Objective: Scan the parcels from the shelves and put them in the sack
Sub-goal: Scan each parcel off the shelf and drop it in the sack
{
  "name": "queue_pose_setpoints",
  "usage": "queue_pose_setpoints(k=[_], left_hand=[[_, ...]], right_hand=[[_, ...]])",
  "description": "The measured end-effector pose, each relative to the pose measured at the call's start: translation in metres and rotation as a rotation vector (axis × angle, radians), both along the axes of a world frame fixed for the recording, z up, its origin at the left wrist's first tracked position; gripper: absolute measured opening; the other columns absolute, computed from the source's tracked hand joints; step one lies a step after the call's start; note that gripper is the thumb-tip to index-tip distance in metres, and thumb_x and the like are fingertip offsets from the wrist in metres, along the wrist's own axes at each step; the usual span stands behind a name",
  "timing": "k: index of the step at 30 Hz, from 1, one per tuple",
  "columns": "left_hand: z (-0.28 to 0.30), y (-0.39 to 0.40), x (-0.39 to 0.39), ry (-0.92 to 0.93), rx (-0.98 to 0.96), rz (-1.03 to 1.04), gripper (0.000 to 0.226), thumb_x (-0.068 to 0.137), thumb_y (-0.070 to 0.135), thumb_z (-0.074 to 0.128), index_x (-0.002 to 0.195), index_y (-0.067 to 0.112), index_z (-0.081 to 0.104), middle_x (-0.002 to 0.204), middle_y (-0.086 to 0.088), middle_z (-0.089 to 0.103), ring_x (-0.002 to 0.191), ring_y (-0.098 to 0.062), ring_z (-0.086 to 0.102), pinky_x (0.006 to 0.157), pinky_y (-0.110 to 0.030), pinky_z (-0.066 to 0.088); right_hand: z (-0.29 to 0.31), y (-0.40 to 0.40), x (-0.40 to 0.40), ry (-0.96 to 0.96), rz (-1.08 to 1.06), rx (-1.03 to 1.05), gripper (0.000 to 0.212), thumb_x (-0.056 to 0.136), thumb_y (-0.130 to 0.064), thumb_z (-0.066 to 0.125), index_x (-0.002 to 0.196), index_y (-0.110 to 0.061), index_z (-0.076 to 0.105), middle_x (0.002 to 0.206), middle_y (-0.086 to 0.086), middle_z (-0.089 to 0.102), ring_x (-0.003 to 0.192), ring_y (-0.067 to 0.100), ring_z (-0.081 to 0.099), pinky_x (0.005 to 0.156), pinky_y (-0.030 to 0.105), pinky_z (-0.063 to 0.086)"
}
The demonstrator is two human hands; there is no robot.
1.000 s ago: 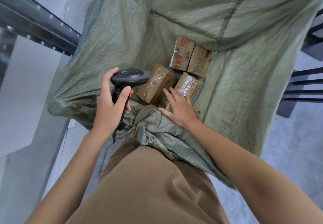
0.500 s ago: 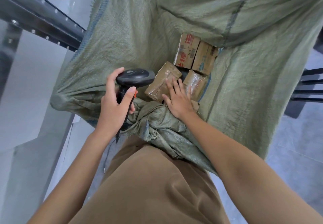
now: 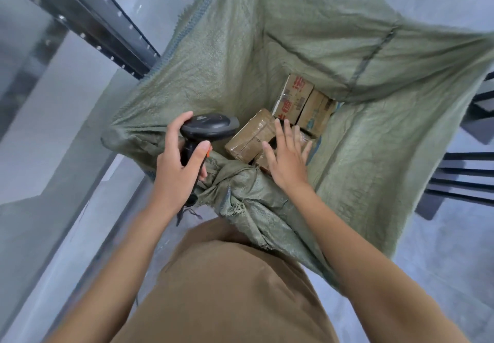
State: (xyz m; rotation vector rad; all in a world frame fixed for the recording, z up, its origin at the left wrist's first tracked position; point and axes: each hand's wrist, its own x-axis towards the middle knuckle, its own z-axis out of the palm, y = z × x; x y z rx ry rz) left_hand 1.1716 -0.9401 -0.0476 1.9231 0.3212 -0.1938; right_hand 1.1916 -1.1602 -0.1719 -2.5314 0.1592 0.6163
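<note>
Parcels (image 3: 251,139) lie in the green sack (image 3: 374,142) just under the open-fingered right hand (image 3: 287,159); left hand (image 3: 179,166) grips a black scanner (image 3: 208,126).

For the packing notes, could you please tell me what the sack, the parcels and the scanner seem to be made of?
Sack: woven plastic cloth, matte green, by its visible weave and frayed edge. Parcels: brown cardboard under glossy clear tape, by the creased shiny bands. Scanner in the left hand: moulded black plastic, probably, with a smooth, slightly shiny shell.
</note>
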Motion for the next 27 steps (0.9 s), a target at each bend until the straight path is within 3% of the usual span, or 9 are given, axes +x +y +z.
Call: queue_pose_setpoints(k=[2, 4, 6, 10, 14, 18, 22, 25, 27], left_hand=[[0.011, 0.008, -0.006, -0.048, -0.003, 0.034, 0.047, 0.092, 0.039, 0.059, 0.128, 0.062, 0.04, 0.074, -0.01, 0.068, 0.056, -0.024, 0.063, 0.067, -0.04, 0.057], [0.023, 0.022, -0.018, -0.107, -0.004, 0.082, 0.048, 0.097, 0.029, 0.059, 0.135, 0.051, 0.04, 0.075, -0.016, 0.066, 0.056, -0.025, 0.062, 0.066, -0.04, 0.057], [0.036, 0.041, -0.036, -0.158, -0.008, 0.149, 0.046, 0.099, 0.025, 0.059, 0.136, 0.046, 0.04, 0.078, -0.019, 0.066, 0.057, -0.027, 0.062, 0.065, -0.04, 0.056], [0.056, 0.088, -0.096, -0.232, -0.014, 0.373, 0.05, 0.101, 0.019, 0.059, 0.126, 0.058, 0.041, 0.08, -0.016, 0.067, 0.06, -0.031, 0.061, 0.063, -0.034, 0.056], [0.063, 0.136, -0.189, -0.301, 0.019, 0.61, 0.054, 0.1, 0.022, 0.06, 0.12, 0.069, 0.041, 0.079, -0.002, 0.069, 0.056, -0.021, 0.061, 0.061, -0.033, 0.056], [0.072, 0.17, -0.3, -0.341, 0.042, 0.86, 0.046, 0.093, 0.036, 0.063, 0.121, 0.066, 0.043, 0.083, -0.002, 0.068, 0.056, -0.02, 0.059, 0.059, -0.036, 0.053], [0.084, 0.19, -0.417, -0.348, 0.098, 1.062, 0.051, 0.1, 0.018, 0.059, 0.124, 0.06, 0.042, 0.085, -0.001, 0.067, 0.056, -0.016, 0.059, 0.058, -0.032, 0.054], [0.096, 0.204, -0.492, -0.385, 0.129, 1.195, 0.044, 0.101, 0.023, 0.058, 0.134, 0.046, 0.041, 0.087, -0.002, 0.066, 0.057, -0.016, 0.059, 0.056, -0.027, 0.052], [0.105, 0.213, -0.531, -0.423, 0.152, 1.281, 0.043, 0.099, 0.029, 0.059, 0.131, 0.051, 0.042, 0.084, 0.0, 0.066, 0.058, -0.019, 0.058, 0.055, -0.027, 0.051]], right_hand=[[0.02, 0.018, 0.002, -0.104, 0.043, 0.041, 0.066, 0.103, -0.058, 0.021, 0.161, -0.03, 0.006, 0.169, -0.003, 0.002, 0.155, 0.022, -0.008, 0.121, 0.063, -0.003], [0.044, 0.046, -0.002, -0.223, 0.128, 0.068, 0.067, 0.102, -0.058, 0.021, 0.16, -0.027, 0.013, 0.168, 0.0, 0.01, 0.156, 0.025, 0.0, 0.121, 0.064, 0.006], [0.066, 0.079, -0.015, -0.314, 0.236, 0.093, 0.066, 0.102, -0.057, 0.022, 0.16, -0.025, 0.017, 0.168, 0.001, 0.014, 0.155, 0.026, 0.004, 0.122, 0.061, 0.005], [0.096, 0.144, -0.06, -0.452, 0.45, 0.174, 0.062, 0.105, -0.054, 0.022, 0.159, -0.024, 0.021, 0.167, 0.001, 0.017, 0.155, 0.025, 0.007, 0.121, 0.057, 0.005], [0.112, 0.202, -0.117, -0.495, 0.671, 0.21, 0.06, 0.106, -0.052, 0.026, 0.159, -0.026, 0.016, 0.167, 0.001, 0.016, 0.155, 0.023, 0.005, 0.122, 0.054, 0.007], [0.129, 0.261, -0.177, -0.515, 0.888, 0.231, 0.06, 0.104, -0.047, 0.033, 0.158, -0.023, 0.022, 0.166, 0.004, 0.02, 0.154, 0.026, 0.009, 0.121, 0.057, 0.01], [0.145, 0.321, -0.255, -0.497, 1.084, 0.274, 0.062, 0.103, -0.047, 0.031, 0.159, -0.023, 0.021, 0.167, 0.005, 0.018, 0.154, 0.03, 0.012, 0.12, 0.058, 0.013], [0.157, 0.363, -0.317, -0.461, 1.217, 0.301, 0.063, 0.102, -0.046, 0.032, 0.159, -0.025, 0.017, 0.167, 0.004, 0.014, 0.155, 0.03, 0.008, 0.122, 0.057, 0.01], [0.169, 0.389, -0.355, -0.444, 1.285, 0.333, 0.064, 0.102, -0.048, 0.031, 0.16, -0.026, 0.016, 0.168, 0.003, 0.013, 0.155, 0.03, 0.006, 0.121, 0.054, 0.005]])
